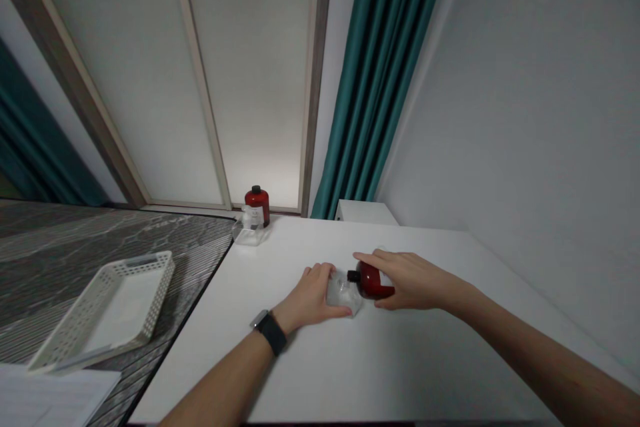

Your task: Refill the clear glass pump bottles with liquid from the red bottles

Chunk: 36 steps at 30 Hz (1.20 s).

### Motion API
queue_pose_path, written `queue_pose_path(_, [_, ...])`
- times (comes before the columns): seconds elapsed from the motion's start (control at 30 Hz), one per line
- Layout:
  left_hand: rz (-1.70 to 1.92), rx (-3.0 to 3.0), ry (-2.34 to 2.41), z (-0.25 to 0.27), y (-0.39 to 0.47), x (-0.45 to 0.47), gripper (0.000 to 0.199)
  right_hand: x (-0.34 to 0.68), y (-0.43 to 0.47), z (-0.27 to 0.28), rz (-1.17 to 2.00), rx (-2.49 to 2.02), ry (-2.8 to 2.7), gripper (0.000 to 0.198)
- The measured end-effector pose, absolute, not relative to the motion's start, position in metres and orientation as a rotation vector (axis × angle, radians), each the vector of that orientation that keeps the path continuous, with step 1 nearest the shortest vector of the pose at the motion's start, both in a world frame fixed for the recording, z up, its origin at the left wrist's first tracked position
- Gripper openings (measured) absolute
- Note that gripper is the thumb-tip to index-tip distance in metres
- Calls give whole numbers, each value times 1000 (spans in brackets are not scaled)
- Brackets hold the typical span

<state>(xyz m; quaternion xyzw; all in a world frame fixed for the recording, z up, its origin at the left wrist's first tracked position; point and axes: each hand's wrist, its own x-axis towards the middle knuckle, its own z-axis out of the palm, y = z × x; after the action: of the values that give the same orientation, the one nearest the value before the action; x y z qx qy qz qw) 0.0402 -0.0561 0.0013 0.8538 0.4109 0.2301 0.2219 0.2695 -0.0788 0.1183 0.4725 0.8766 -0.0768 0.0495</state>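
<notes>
My right hand (407, 278) is wrapped round a dark red bottle (371, 280) with a black cap and a pale label. The bottle lies tilted on its side, its cap pointing left. Fingers and thumb of my left hand (315, 295) grip a clear plastic container (343, 293) on the white table (310, 373). The bottle's cap is over or right beside this container; I cannot tell whether they touch. A black-strapped watch (270, 330) is on my left wrist.
At the table's far left corner stands another red bottle (257, 203) with a black cap, behind a clear plastic container (249, 232). To the left, a white perforated basket (113, 307) and white paper (55, 393) lie on a grey patterned surface. A wall borders the right side.
</notes>
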Motion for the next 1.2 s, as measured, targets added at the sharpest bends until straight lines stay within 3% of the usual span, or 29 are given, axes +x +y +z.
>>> queue_pose_path(1.2, [671,2350,1136,0,-57,40,64,271,-78,117,-218,1418,2699,85])
